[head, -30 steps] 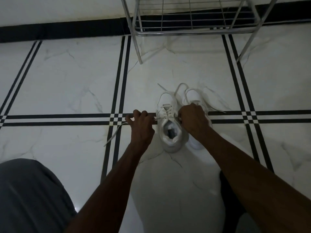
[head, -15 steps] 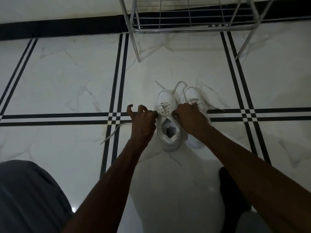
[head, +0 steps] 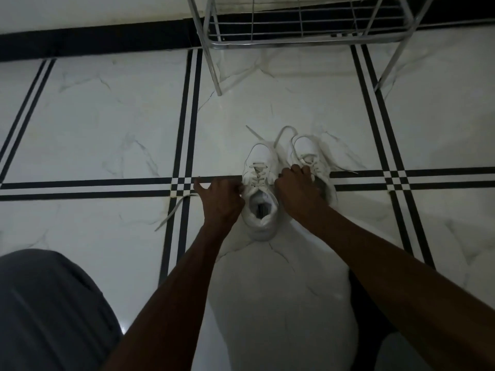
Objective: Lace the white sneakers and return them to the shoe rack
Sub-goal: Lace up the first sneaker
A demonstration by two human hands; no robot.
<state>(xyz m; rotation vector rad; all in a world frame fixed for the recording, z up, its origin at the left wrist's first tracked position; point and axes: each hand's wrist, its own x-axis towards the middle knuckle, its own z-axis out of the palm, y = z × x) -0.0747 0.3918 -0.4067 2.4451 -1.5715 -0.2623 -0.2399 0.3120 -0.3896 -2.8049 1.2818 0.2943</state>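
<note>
Two white sneakers stand side by side on the marble floor, toes pointing away from me. My left hand (head: 218, 200) pinches the left end of the lace at the top eyelets of the left sneaker (head: 261, 188); that lace's loose end (head: 174, 210) trails left over the floor. My right hand (head: 297, 187) is closed on the lace at the sneaker's right side and covers part of the right sneaker (head: 308, 153). The right sneaker's laces lie loose ahead of its toe and to its right. The metal shoe rack (head: 302, 41) stands beyond the sneakers.
The floor is white marble tile with black double stripes (head: 184, 129). A black skirting band (head: 93, 41) runs along the wall behind the rack. My grey-clad knee (head: 51, 309) fills the lower left. The rack's legs (head: 214, 68) stand just beyond the sneakers.
Both hands have drawn in closer to the left sneaker's upper eyelets, and the right hand has slid a little forward. The view has tilted slightly downward.
</note>
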